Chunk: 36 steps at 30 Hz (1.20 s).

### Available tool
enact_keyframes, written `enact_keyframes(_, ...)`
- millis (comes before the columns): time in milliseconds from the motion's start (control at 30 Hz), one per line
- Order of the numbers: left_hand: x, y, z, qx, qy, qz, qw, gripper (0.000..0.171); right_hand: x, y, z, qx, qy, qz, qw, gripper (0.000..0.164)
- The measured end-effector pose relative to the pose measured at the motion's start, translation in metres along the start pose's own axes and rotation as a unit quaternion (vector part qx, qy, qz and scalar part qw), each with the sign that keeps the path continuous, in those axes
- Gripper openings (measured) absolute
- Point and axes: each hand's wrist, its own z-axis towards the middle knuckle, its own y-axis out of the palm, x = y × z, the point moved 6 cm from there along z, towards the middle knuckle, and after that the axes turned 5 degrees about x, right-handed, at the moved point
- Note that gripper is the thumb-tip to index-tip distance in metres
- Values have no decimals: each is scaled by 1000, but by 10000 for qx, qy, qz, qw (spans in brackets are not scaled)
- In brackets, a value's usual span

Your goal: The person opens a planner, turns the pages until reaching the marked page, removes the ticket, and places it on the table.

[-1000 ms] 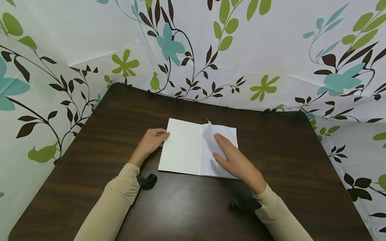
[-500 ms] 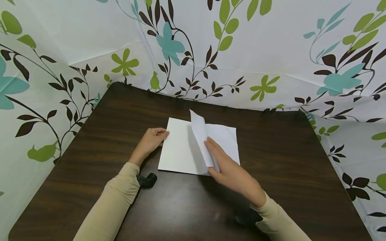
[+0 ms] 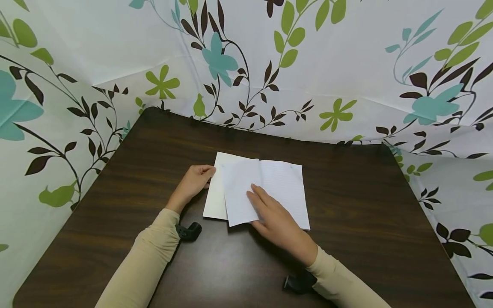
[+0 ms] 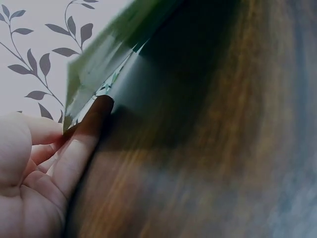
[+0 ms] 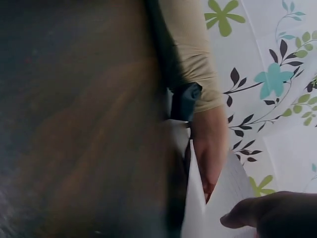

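An open notebook (image 3: 285,182) with lined pages lies on the table. At its left side my left hand (image 3: 194,183) pinches the edge of the white inner cover (image 3: 214,199), thumb above and fingers underneath. The cover's greenish underside (image 4: 99,59) appears in the left wrist view, slightly raised off the table beside the fingers. A turned page (image 3: 236,184) lies over much of the cover, slanted so its lower corner passes the notebook's bottom edge. Across this page's lower right part rests my right hand (image 3: 278,223), fingers extended. Only its dark thumb side (image 5: 272,213) shows in the right wrist view.
The dark brown wooden table (image 3: 366,205) spreads around the notebook. A white cloth (image 3: 346,51) with leaf and flower prints hangs behind and at both sides. Black wrist devices (image 3: 188,231) sit at both sleeve cuffs.
My right hand has swept left, turning a page from the right side over onto the inner cover. The left hand has stayed at the cover's edge.
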Motion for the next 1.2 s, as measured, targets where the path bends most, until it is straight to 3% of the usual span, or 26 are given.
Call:
enact_keyframes(300,0,-3,-1,33,202,-33,9998,40,0,15,0,-219,-94,86,9997,65)
enact_keyframes(533,1,-4,-2,69,180,49,9998,45,-2,20,3,-259,-224,165,9993,64)
enact_keyframes(933,2,0,2,-109,206,-39,9997,55,2,32,6,-555,-329,890,9939,59)
enact_keyframes(1200,-1,0,1,-27,286,216,9994,47,12,36,8,-634,156,1447,9873,53)
